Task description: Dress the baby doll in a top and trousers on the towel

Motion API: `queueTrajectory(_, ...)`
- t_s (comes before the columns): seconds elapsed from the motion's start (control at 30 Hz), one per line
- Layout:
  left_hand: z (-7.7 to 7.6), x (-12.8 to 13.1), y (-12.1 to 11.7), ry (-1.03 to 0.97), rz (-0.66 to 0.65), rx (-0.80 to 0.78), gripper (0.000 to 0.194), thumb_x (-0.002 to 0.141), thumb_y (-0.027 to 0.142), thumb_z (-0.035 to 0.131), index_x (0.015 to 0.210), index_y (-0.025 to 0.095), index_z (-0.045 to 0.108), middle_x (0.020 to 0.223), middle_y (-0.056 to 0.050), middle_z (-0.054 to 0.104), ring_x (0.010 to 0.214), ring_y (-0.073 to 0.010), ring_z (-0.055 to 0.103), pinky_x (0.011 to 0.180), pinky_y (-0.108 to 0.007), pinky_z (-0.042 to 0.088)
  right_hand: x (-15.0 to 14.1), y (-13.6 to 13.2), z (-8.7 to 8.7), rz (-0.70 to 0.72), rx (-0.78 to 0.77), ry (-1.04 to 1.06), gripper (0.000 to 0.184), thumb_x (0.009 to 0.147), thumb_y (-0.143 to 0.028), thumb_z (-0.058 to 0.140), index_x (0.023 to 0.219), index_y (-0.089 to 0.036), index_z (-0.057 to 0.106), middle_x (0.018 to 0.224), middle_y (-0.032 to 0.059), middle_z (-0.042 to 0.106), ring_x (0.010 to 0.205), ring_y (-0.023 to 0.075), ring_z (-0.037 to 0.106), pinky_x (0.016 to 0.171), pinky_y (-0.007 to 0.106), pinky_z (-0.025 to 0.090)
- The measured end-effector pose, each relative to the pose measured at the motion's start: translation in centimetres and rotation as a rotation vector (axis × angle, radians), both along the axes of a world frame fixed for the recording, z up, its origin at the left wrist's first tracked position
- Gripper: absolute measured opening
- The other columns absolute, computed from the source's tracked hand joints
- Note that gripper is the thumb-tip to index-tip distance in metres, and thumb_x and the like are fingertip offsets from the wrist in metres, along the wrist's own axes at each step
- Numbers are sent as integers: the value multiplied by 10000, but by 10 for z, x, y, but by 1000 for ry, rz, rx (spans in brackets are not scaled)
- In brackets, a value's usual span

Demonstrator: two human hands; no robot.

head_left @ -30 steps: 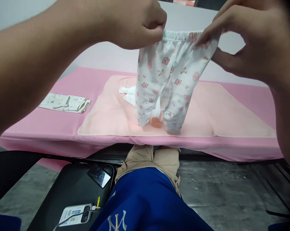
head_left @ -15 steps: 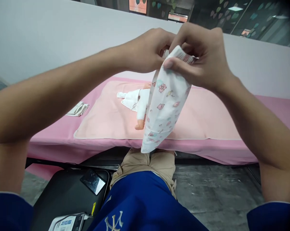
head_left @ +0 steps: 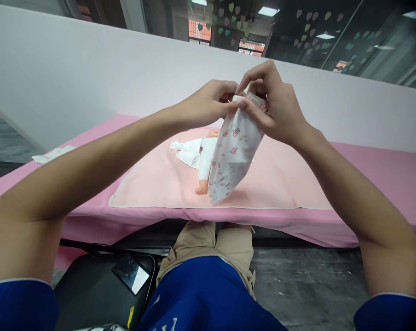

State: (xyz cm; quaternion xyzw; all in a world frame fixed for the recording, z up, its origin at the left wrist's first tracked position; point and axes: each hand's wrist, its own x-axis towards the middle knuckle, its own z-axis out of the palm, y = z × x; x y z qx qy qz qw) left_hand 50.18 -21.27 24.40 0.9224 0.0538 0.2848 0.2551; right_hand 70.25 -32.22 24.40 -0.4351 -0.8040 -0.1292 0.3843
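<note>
Both hands hold up a white baby garment (head_left: 236,147) printed with small pink animals. It hangs down at a slant, and its exact cut cannot be made out. My left hand (head_left: 216,103) pinches the top edge from the left. My right hand (head_left: 275,108) grips the same edge, thumb in front, beside a gathered band. Below and behind the garment lies a baby doll (head_left: 204,158) in white clothing, one foot pointing toward me. The garment hides part of the doll.
A peach pad (head_left: 153,184) lies under the doll on a pink-covered table (head_left: 366,165). White folded cloth (head_left: 54,154) rests at the left. A black chair (head_left: 87,285) with a phone (head_left: 131,273) stands below left. A white wall (head_left: 90,59) rises behind.
My hands and the garment sit lower in view, and the fingers have shifted along its top edge. The view has tilted up, showing more wall and window. The doll has not moved.
</note>
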Motion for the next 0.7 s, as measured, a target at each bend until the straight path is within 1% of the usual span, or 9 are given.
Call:
queueTrajectory(0.07,-5,2,-1,-18,-84,-49,366,1053,511,623,1242,210,712,1179,-104,758,1206,-300,724,941,-440,593,-4,5,-3,6,6,55,478,943,-669,763,1246,-344,586,1011,19,671,863,256,654,839,451,562)
queueTrajectory(0.13,-8,3,-2,-33,-127,-76,362,1025,487,657,1260,216,704,1241,-104,758,1226,-302,725,945,-434,606,-9,10,-4,-1,-13,118,560,878,-694,818,1257,-342,602,1095,38,697,986,292,696,852,460,580)
queueTrajectory(0.2,-10,2,-1,-39,-128,-109,367,1021,474,658,1278,213,689,1302,-113,753,1250,-303,721,958,-430,615,-13,13,-4,-23,-14,168,610,857,-703,833,1288,-341,596,1164,49,702,1065,312,704,851,460,591)
queueTrajectory(0.27,-10,-2,1,-42,-125,-174,349,1041,451,626,1280,201,675,1331,-126,747,1263,-296,721,982,-426,620,-14,16,-5,-52,-11,187,642,848,-700,842,1316,-347,580,1218,52,698,1088,317,702,843,466,594)
queueTrajectory(0.33,-9,-5,4,-44,-135,-269,337,1077,449,564,1255,182,667,1326,-140,745,1254,-286,728,995,-420,624,-13,19,-5,-88,-14,174,670,831,-694,861,1334,-361,571,1256,53,695,1093,323,696,843,488,598)
queueTrajectory(0.4,-10,-7,5,-29,-134,-311,377,1107,491,507,1243,175,663,1303,-145,749,1244,-285,734,990,-421,628,-11,22,-5,-136,-23,143,686,819,-692,872,1348,-376,572,1285,59,689,1118,338,682,850,517,600)
queueTrajectory(0.53,-15,-5,2,-37,-60,-160,451,1088,559,575,1345,193,639,1184,-126,770,1190,-291,748,966,-448,624,-8,21,-8,-214,-55,109,714,834,-679,865,1417,-416,548,1347,73,671,1252,361,619,899,556,598)
queueTrajectory(0.63,-18,-5,2,-95,-39,-87,462,1086,556,590,1371,196,633,1154,-123,774,1137,-265,752,946,-428,618,3,16,-13,-123,-111,156,823,774,-654,930,1443,-387,532,1335,71,676,1273,345,614,934,530,601)
queueTrajectory(0.7,-18,-8,4,-120,-44,-57,458,1089,557,584,1362,195,643,1194,-132,769,1142,-251,744,943,-400,609,15,12,-18,-24,-214,227,771,766,-658,934,1373,-331,587,1277,71,699,1210,330,659,910,504,614)
